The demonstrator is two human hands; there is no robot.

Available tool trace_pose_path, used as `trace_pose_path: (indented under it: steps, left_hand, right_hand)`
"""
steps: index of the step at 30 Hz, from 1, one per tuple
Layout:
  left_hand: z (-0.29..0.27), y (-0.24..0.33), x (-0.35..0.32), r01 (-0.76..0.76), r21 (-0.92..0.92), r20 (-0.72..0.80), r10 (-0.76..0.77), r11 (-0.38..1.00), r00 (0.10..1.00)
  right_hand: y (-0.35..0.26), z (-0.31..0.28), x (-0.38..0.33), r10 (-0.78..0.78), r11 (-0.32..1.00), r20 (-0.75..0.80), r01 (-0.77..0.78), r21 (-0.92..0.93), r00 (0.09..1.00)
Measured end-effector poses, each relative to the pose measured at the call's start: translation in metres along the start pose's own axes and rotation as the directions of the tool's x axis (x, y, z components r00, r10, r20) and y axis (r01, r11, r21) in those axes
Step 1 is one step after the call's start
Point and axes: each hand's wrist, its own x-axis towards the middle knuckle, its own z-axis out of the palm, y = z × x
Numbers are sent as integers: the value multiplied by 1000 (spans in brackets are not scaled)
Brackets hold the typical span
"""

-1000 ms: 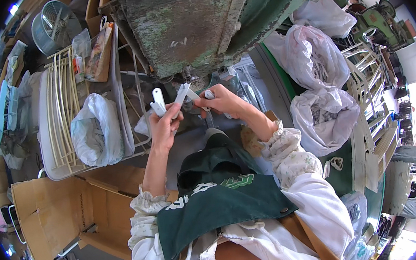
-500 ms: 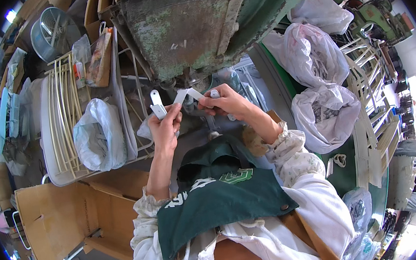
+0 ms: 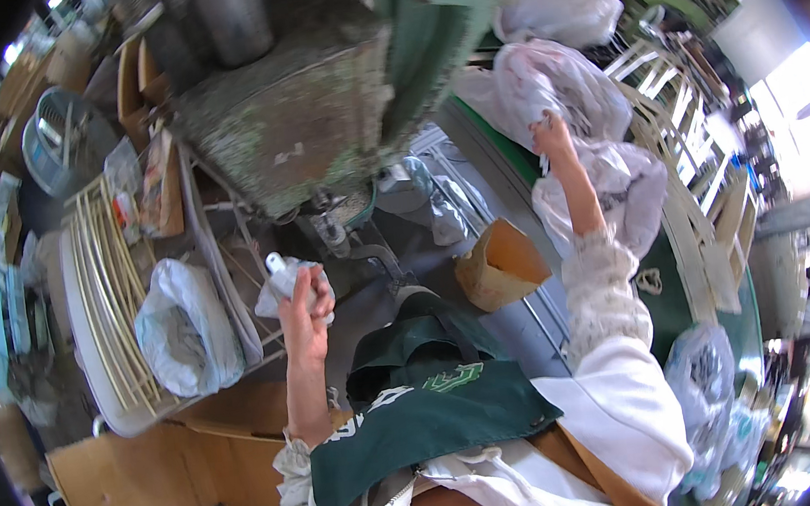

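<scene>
My left hand (image 3: 303,312) is closed around a white, rounded-end flat part (image 3: 275,263) with a hole near its tip. The rest of that part is mostly hidden by the fingers. My right arm stretches out to the right. At its end my right hand (image 3: 553,134) is over the white plastic bags, its fingers bent, and what they hold is too small to make out. The upper white bag (image 3: 564,77) lies just beyond the hand, and the lower white bag (image 3: 634,182) is nearer to me, beside the forearm.
A worn green machine (image 3: 286,133) stands ahead of me. To the left are a tray of pale rods (image 3: 102,292), an open white sack (image 3: 187,323) and a cardboard box (image 3: 125,485). A yellowish container (image 3: 504,265) sits right of my knees. More strips (image 3: 677,188) lie at the far right.
My right hand has left the white parts in front of me and swung right to the bags. My left hand has dropped a little lower. The view has turned toward the right.
</scene>
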Motion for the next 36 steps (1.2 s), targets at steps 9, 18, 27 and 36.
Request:
trace_pose_path:
  steps: [9, 18, 27, 36]
  left_hand:
    - [21, 7, -2, -11, 110, 60, 4, 994, 998]
    - [26, 8, 0, -37, 151, 26, 34, 988, 999]
    - [21, -11, -12, -5, 46, -168, 13, 999, 986]
    - [31, -9, -28, -26, -73, -83, 20, 997, 996]
  right_hand:
    - [-114, 174, -194, -181, 898, 788, -228, 376, 588]
    - [-108, 193, -196, -63, 908, 788, -292, 299, 612]
    - [-4, 208, -119, -320, 905, 634, 426, -17, 704]
    - [23, 293, -96, -300, 520, 877, 835, -180, 376]
